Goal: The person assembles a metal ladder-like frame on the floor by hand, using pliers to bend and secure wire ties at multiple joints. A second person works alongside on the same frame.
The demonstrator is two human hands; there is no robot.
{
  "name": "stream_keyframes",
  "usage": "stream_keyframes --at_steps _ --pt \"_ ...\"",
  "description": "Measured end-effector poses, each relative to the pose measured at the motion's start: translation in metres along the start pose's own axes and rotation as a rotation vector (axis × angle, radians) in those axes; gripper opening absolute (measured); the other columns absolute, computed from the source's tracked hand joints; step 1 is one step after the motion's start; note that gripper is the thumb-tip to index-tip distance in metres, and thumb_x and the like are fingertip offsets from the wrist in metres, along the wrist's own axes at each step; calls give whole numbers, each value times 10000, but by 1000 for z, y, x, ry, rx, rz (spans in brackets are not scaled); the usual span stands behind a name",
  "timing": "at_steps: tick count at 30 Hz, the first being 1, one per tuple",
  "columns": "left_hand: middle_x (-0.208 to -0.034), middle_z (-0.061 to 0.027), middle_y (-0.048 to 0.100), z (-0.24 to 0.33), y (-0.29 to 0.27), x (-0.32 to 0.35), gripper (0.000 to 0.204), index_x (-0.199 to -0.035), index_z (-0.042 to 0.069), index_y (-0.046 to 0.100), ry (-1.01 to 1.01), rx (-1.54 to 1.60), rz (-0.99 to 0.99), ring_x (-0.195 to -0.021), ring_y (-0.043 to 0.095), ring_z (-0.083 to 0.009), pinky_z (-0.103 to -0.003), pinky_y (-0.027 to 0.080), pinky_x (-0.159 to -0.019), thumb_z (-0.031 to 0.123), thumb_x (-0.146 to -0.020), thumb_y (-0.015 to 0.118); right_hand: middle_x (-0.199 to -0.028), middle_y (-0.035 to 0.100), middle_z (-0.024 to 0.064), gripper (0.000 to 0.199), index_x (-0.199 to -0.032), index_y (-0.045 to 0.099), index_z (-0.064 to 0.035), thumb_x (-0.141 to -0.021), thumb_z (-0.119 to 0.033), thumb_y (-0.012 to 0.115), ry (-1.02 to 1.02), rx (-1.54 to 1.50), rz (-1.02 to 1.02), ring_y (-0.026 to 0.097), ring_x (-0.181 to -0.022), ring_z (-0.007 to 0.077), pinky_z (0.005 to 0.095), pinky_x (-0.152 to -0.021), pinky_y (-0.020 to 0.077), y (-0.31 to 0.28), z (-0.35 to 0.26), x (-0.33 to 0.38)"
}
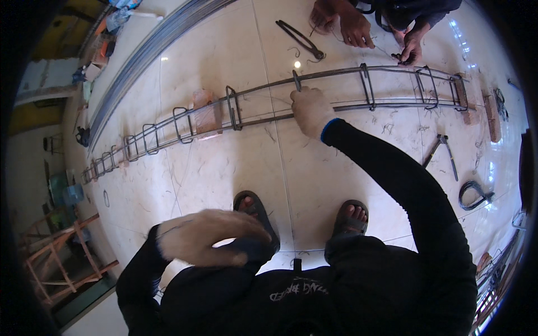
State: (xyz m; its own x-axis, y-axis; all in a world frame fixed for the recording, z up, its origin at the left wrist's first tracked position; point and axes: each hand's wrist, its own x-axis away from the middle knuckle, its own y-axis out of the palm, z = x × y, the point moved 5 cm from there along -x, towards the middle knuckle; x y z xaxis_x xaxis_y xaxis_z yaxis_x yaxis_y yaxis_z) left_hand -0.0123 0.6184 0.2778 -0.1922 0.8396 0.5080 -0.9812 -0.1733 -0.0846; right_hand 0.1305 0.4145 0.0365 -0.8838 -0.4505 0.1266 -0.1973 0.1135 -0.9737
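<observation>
A long narrow rebar cage [367, 88] of thin steel rods with square stirrups lies across the tiled floor in front of me. My right hand [312, 111], in a pale work glove, is closed around a steel stirrup [296, 81] near the middle of the cage. My left hand [207, 235], also gloved and slightly blurred, hovers over my left knee, with thumb and fingers apart and nothing in it. A brick [207, 115] sits under the cage, left of my right hand.
Another person's hands [356, 31] work with thin wire beyond the cage. Pincers [302, 40] lie beside them; a second pair [440, 151] and a wire coil [469, 196] lie at right. Long steel rods [131, 73] run along the far left. Wire scraps litter the floor.
</observation>
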Motion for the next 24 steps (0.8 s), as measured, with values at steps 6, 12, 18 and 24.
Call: stream_keyframes --at_steps 6,12,18,24 --pt "-1358 -182 746 -103 12 -29 419 -1356 41 732 -603 -555 180 -1242 701 -398 -534 543 -1081 256 -997 744 -1124 702 58 109 -958 845 -99 -921 -142 752 -66 47 -19 689 -1136 286 427 -938 570 -8 2 5" --pt "-1448 -207 697 -176 15 -81 524 -1448 55 679 -224 -587 777 -1372 625 -424 -531 500 -1156 243 -966 764 -1106 731 65 118 -940 847 -105 -941 -165 745 -61 31 -14 721 -1135 294 437 -932 588 -6 4 7" --pt "-1559 -246 613 -205 -19 -195 591 -1545 37 600 34 -637 974 -1445 558 -457 -513 483 -1187 229 -996 701 -1082 751 112 106 -950 834 -88 -910 -156 763 23 -43 26 725 -1124 337 455 -942 597 11 12 1" --pt "-1391 -195 722 -202 -50 -249 514 -1351 88 741 -101 -457 925 -1301 662 -416 -503 557 -1042 419 -957 747 -1094 738 116 171 -959 841 -109 -807 -180 807 0 -90 27 702 -1156 349 478 -975 582 10 20 1"
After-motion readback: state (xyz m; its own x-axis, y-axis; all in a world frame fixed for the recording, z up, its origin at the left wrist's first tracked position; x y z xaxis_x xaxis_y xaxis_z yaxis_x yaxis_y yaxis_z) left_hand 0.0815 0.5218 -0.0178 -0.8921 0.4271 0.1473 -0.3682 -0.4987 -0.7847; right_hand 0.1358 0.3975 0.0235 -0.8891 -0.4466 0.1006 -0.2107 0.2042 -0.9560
